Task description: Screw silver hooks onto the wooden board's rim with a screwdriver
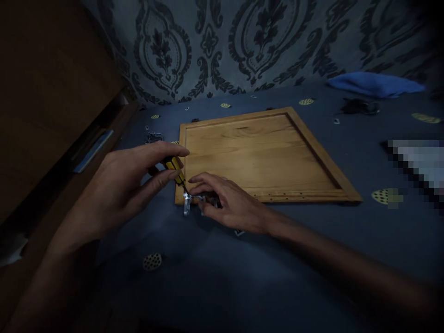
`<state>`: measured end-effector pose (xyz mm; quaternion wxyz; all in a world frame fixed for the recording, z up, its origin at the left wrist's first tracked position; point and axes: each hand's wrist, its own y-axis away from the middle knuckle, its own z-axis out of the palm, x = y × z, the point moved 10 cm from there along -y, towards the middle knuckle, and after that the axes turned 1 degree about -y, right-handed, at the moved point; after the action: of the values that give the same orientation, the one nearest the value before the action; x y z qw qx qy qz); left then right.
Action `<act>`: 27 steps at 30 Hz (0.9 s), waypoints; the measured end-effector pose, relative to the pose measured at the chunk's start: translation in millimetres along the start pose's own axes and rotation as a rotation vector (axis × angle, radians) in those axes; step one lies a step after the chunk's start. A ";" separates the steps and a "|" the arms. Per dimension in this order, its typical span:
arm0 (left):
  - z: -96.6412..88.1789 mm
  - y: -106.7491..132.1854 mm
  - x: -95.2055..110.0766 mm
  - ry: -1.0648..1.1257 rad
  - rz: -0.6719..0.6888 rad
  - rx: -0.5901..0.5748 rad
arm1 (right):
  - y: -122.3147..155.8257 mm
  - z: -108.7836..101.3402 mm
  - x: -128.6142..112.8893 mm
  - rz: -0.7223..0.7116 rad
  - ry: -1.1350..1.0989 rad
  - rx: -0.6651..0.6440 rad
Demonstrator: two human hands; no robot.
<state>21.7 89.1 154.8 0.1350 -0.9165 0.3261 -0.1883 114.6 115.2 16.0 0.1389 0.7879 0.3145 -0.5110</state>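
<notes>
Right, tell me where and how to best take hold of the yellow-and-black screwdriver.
Likely best to take the screwdriver by its thick handle, from the upper left, closing around it much as the left hand does. It leans with the handle up and left, while its thin shaft slants down to the metal hinge, where the right hand leaves little room.

The left hand (130, 182) holds a yellow-and-black screwdriver (174, 169), its tip down at a metal fitting (187, 206) on the near left corner of a framed wooden panel (243, 152). Fingers of the right hand (231, 203) bend close beside that tip. The panel lies on a dark blue sheet (263, 268) before a patterned wall (211, 46).
</notes>
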 end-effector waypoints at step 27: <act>-5.6 5.5 5.2 0.010 0.009 0.003 | 0.4 -12.2 -2.4 -0.010 -0.227 0.047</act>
<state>20.0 80.9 159.2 0.1357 -0.9139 0.3305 -0.1926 123.0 120.7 23.5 0.1526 0.7262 0.2888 -0.6049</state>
